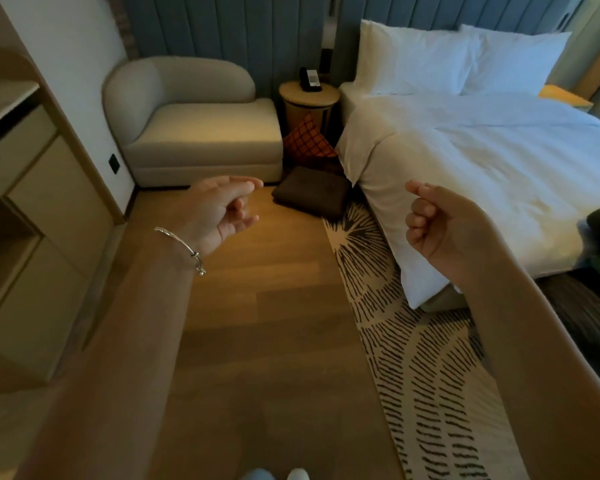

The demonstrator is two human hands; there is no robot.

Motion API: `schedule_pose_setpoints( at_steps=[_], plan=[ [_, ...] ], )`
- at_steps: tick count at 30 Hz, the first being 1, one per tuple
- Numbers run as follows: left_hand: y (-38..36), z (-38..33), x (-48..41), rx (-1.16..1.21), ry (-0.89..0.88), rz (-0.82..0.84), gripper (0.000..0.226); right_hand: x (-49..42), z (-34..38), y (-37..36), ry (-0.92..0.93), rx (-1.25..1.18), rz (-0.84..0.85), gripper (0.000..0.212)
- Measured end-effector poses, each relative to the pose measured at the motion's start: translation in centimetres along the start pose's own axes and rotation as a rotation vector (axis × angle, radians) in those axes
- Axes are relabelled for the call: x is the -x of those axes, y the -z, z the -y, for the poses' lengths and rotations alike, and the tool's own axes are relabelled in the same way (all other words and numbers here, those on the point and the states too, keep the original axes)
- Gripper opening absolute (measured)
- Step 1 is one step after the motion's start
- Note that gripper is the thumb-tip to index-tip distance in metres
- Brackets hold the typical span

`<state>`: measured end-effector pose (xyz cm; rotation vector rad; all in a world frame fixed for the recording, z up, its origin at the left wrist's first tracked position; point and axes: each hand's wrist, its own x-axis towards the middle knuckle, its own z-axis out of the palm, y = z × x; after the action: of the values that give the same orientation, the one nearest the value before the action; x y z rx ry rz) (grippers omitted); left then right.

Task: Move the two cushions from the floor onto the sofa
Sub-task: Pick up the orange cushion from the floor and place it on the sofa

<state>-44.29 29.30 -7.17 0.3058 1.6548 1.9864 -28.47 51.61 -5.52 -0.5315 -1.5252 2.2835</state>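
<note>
A dark brown cushion (311, 195) lies flat on the wooden floor between the sofa and the bed. Behind it an orange cushion with a dark diamond pattern (308, 139) stands on edge against the round side table. The beige sofa (201, 129) sits in the far left corner with nothing on its seat. My left hand (222, 209) hovers in the air in front of the sofa, fingers loosely curled and apart, holding nothing. My right hand (440, 225) is raised by the bed's edge, fingers curled into a loose fist, nothing in it. Both hands are well short of the cushions.
A bed with white duvet and pillows (482, 161) fills the right. A round wooden side table (309, 98) with a black phone stands between sofa and bed. A patterned rug (423, 358) runs along the bed. Wooden cabinets (25, 209) line the left.
</note>
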Motion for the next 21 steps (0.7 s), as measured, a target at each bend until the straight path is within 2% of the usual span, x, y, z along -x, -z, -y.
schedule_pose_setpoints(
  at_steps=[8, 21],
  plan=[
    [4.4, -0.1, -11.5, 0.137, 0.081, -0.111, 0.019, -12.9, -1.7, -0.7, -0.078, 0.049, 0.038, 0.024],
    [7.3, -3.8, -31.7, 0.264, 0.119, -0.092, 0.023, -32.2, -1.4, -3.9, -0.097, -0.023, 0.021, 0.028]
  ],
)
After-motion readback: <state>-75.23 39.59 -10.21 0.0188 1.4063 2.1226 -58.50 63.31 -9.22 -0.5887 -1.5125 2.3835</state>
